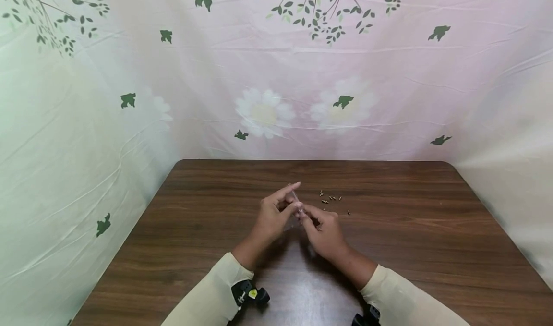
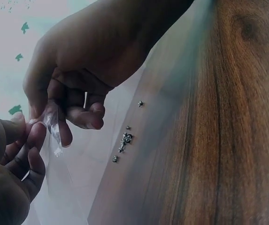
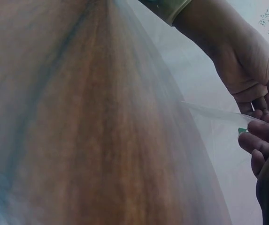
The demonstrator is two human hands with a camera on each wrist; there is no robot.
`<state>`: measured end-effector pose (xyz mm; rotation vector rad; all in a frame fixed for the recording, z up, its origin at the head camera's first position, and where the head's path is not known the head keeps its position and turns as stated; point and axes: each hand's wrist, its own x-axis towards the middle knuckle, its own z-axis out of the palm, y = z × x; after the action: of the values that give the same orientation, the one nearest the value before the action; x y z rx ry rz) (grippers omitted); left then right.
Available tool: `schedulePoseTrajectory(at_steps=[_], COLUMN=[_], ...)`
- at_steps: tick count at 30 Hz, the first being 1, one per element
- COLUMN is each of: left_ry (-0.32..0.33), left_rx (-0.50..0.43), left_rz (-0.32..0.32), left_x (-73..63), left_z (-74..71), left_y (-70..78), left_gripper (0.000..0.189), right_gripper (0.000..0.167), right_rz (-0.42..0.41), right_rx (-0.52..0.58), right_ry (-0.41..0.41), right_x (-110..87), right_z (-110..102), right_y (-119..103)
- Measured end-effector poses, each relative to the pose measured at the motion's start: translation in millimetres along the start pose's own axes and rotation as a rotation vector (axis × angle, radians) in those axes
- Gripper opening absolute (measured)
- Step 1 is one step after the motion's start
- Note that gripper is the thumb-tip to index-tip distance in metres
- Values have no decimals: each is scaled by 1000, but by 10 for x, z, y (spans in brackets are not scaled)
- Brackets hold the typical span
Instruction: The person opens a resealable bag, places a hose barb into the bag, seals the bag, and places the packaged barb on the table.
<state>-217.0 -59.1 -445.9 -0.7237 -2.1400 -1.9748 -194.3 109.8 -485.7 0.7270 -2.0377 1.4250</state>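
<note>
Over the middle of the table, both hands hold a small clear plastic bag (image 2: 53, 127) between them. My left hand (image 1: 271, 215) pinches it with thumb and fingers, its index finger stretched forward. My right hand (image 1: 325, 232) pinches the bag close beside the left fingertips. A see-through flap of the bag (image 3: 214, 111) sticks out from the fingers in the right wrist view. The fingers hide much of the bag. Several small shiny metal pieces (image 1: 331, 199) lie scattered on the table, just beyond the right hand.
The dark wood-grain table (image 1: 207, 196) has rounded far corners. A pale cloth (image 1: 294, 76) printed with leaves, birds and daisies hangs behind it and along both sides. Black wrist cameras are strapped over both cream sleeves (image 1: 211, 292).
</note>
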Motion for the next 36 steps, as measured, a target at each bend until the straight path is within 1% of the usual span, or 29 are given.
schedulePoseTrajectory(at_steps=[2,5,9,12,16,19,21,28,32,36], left_ry=[-5,-13,-34,-48,-64,-77,-85,-123,-146,-177], left_rx=[15,38,84,100,82,69,83,181,217,272], left_rz=[19,19,-1,6,33,43,43,60,79,79], left_x=[1,3,1,1,7,11,10,5,0,-9], left_z=[-1,-5,-13,-19,-27,-35,-40,-44,-37,-34], left_y=[-14,-20,-20,-28,-43,-50,-52,-68,-69,-59], left_gripper=[52,54,57,57,57,58,59,55,57,64], right_gripper=[23,22,16,14,16,17,16,14,14,14], right_rz=[21,30,2,-6,43,75,81,40,48,56], right_rx=[20,37,23,23,76,86,63,-68,-104,-117], right_ry=[3,11,-1,-21,-18,-6,-1,19,10,16], right_x=[-2,0,10,14,8,5,6,33,40,34], right_z=[-3,-9,-17,-24,-36,-39,-40,-37,-39,-41], right_y=[-5,-10,-8,-10,-21,-22,-15,19,17,14])
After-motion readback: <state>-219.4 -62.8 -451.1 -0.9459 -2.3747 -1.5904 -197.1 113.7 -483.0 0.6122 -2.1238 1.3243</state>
